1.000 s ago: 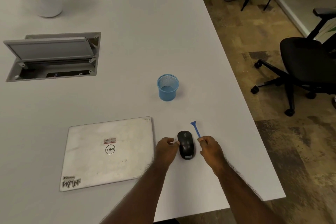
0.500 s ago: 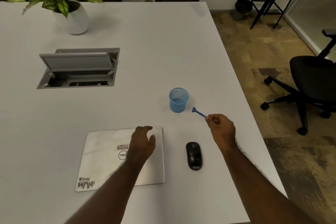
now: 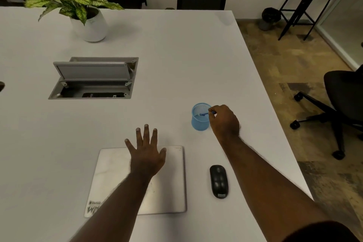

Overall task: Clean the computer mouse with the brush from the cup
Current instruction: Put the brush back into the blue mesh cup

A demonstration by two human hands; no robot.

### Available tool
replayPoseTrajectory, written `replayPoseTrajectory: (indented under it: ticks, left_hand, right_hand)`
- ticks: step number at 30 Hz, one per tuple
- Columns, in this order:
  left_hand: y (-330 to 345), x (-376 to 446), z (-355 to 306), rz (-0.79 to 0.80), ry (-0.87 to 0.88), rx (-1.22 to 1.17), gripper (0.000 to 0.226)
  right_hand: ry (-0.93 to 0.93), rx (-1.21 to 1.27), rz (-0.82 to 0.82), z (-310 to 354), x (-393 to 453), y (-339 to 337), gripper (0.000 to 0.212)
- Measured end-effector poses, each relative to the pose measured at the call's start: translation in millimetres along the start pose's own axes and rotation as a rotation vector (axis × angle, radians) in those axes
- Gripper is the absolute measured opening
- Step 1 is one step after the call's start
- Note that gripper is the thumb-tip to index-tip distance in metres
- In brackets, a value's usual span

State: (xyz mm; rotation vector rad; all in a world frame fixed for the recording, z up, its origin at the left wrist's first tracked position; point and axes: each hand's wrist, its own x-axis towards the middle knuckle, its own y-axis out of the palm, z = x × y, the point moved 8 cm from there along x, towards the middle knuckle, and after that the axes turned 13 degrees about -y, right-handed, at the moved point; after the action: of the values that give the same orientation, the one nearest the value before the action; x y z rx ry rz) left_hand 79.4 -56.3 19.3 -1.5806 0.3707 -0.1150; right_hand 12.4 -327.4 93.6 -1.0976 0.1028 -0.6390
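Your right hand (image 3: 225, 122) pinches the brush (image 3: 206, 114), tip inside the cup (image 3: 200, 118) just left of it. Mouse (image 3: 218, 181) sits nearer you, untouched. Left hand (image 3: 146, 153) is spread, empty, over the closed laptop (image 3: 172, 180).

1. We see bare white surface (image 3: 176, 61) stretching open between the blue mesh cup (image 3: 200, 122) and the potted plant (image 3: 88, 23) at the far left.
2. The right hand (image 3: 225, 122) crowds the cup's right rim, blocking entry from that side.
3. The left hand (image 3: 146, 153) hovers spread over the closed laptop (image 3: 172, 179).
4. The black mouse (image 3: 219, 181) lies free between laptop and right forearm.
5. An open cable hatch (image 3: 94, 78) interrupts the surface's left part.
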Motion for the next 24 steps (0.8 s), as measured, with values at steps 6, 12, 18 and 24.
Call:
replayPoseTrajectory:
  ticks: [6, 12, 18, 24]
  left_hand:
    - [12, 7, 13, 0.057, -0.045, -0.021, 0.074]
    - [13, 5, 16, 0.086, -0.064, -0.043, 0.072]
    - [18, 13, 26, 0.112, -0.125, -0.114, 0.072]
    - [17, 18, 38, 0.116, -0.169, -0.13, 0.071]
  right_hand:
    - [-0.065, -0.267, 0.162, 2, 10, 30, 0.027]
    - [-0.028, -0.288, 0.19, -1, 20, 44, 0.025]
    - [-0.06, -0.351, 0.241, -1, 27, 55, 0.028]
    - [-0.041, -0.361, 0.252, -5, 24, 58, 0.028]
